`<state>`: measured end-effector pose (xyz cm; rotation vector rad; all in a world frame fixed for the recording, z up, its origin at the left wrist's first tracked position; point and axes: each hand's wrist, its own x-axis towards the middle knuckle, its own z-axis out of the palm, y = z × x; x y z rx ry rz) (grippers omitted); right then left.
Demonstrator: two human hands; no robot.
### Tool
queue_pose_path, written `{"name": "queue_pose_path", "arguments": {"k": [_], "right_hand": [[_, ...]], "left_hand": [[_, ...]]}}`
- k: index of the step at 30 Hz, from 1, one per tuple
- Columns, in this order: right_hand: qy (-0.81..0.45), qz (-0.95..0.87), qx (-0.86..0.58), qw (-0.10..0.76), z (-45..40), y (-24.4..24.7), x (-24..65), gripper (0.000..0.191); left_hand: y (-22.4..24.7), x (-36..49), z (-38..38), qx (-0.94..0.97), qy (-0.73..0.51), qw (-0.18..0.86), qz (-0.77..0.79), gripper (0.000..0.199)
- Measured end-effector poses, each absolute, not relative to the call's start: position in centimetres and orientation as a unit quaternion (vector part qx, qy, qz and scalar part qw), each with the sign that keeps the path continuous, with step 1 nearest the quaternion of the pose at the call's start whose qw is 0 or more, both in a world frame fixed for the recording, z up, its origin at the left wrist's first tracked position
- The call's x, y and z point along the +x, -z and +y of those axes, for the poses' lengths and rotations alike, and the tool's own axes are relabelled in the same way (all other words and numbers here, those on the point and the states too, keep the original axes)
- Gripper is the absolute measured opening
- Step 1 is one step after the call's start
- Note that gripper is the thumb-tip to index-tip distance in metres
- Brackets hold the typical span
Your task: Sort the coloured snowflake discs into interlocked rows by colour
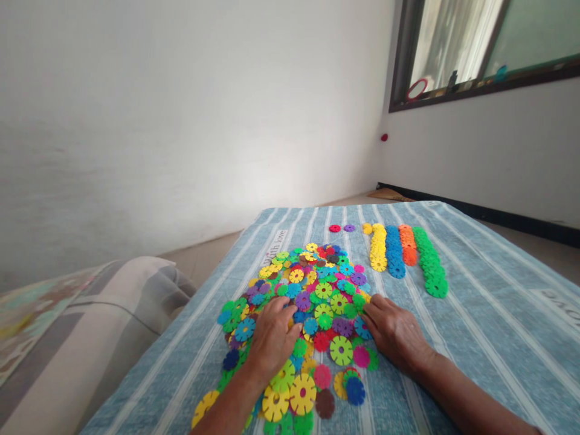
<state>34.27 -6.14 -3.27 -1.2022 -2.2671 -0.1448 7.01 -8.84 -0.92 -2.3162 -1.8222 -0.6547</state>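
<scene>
One blue cloth with white stripes [480, 302] spreads beneath everything, bearing a broad, loose pile of multicoloured, notched flat discs [324, 290]. Beyond the pile to the right lie four overlapping rows: green [430, 263], the longest, then blue [394, 251], yellow [379, 248] and orange [408, 244], the shortest. The left hand [272, 332] rests on the pile, fingers partly curled, thumb apart; the right hand [394, 329] touches its right edge, fingers bent and close together. Whether either grips a disc, I cannot tell. Smallest are a single red disc [335, 228] and a purple disc [349, 228], side by side left of the rows.
</scene>
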Motion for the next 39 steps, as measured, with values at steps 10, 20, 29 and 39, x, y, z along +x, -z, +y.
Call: {"name": "queue_pose_path", "arguments": {"k": [10, 20, 29, 39], "right_hand": [[0.051, -0.846, -0.452, 0.278, -6.2, 3.2, 34.2, 0.027], [0.056, -0.846, -0.449, 0.281, -6.2, 3.2, 34.3, 0.027], [0.05, -0.847, -0.449, 0.279, -6.3, 3.2, 34.4, 0.025], [0.038, -0.849, -0.455, 0.267, -6.3, 3.6, 34.7, 0.028]], "left_hand": [[1.1, 7.3, -8.3, -0.719, 0.259, -0.009, -0.645, 0.02], [0.2, 8.0, -8.5, -0.674, 0.302, -0.059, -0.671, 0.025], [0.3, 7.9, -9.2, -0.697, 0.309, -0.046, -0.646, 0.023], [1.1, 8.0, -9.6, -0.705, 0.308, -0.004, -0.639, 0.027]]}}
